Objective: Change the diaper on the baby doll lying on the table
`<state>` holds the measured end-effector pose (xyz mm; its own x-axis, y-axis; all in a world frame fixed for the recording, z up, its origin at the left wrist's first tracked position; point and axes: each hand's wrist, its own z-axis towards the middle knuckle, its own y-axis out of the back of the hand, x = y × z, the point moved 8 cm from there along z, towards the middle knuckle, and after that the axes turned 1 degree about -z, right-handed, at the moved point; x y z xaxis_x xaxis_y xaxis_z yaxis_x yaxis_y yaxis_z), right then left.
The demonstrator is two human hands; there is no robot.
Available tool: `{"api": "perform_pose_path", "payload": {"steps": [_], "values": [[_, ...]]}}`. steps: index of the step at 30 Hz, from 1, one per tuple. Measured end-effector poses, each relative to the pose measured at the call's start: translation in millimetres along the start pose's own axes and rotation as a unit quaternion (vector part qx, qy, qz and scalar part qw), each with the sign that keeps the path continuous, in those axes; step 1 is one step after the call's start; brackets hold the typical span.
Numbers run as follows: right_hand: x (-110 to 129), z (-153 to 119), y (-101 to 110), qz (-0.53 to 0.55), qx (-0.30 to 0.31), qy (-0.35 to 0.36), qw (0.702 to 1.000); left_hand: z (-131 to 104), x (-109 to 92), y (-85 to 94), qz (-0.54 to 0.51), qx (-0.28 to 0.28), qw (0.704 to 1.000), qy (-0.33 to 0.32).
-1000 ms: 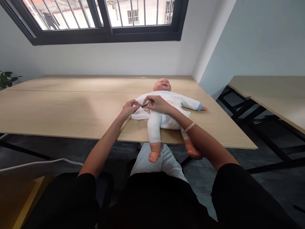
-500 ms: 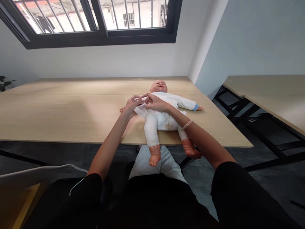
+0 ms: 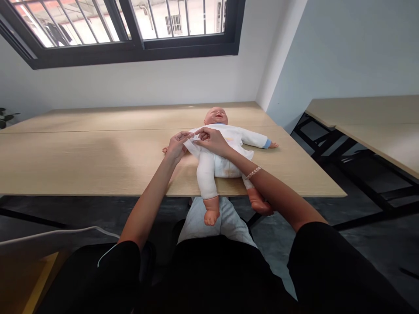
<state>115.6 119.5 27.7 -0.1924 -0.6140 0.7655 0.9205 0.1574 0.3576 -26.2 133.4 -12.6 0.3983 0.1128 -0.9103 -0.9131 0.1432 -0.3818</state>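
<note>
A baby doll [image 3: 207,174] in white clothing with blue cuffs lies on its back, its head away from me and its feet past the table's front edge. Round its hips is a white diaper [image 3: 226,169] with faint print. At the doll's hip on my left, a thin white side flap of the diaper [image 3: 194,148] sticks out. My left hand [image 3: 177,146] pinches this flap from the outer side. Close beside it, my right hand [image 3: 213,141] has its fingers bent and closed on the same flap, partly hiding the doll's waist.
The doll lies on a light wooden table [image 3: 81,161] against a wall under a barred window [image 3: 137,48]. A second wooden table [image 3: 369,117] stands to the right, across a gap. A white cable [image 3: 65,232] and a yellow-edged box [image 3: 42,279] are at lower left.
My hands have drawn slightly apart, the left one moving a little left, and more of the white flap shows between the fingers. The view has shifted slightly.
</note>
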Motion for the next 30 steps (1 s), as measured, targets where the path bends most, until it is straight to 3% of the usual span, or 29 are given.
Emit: {"api": "perform_pose_path", "payload": {"steps": [6,13,19,28,30], "values": [[-0.1,-1.2,-1.2,-0.012,-0.006,-0.003,1.0,3.5,-0.4,4.3,-0.017,-0.009,1.0,-0.018],[8.5,-2.7,-1.5,-0.046,-0.022,0.043,0.998,2.8,0.1,1.9,-0.02,0.007,1.0,-0.008],[1.3,-0.7,1.0,-0.008,-0.03,0.015,0.999,2.2,-0.1,-2.0,-0.013,0.019,0.999,-0.034],[-15.6,-0.6,5.8,0.154,-0.021,-0.085,0.984,-8.3,7.9,-30.9,0.094,0.159,0.982,-0.034],[-18.0,-0.6,8.1,0.169,-0.031,-0.103,0.98,-8.7,11.3,-32.3,0.13,0.162,0.977,-0.046]]}}
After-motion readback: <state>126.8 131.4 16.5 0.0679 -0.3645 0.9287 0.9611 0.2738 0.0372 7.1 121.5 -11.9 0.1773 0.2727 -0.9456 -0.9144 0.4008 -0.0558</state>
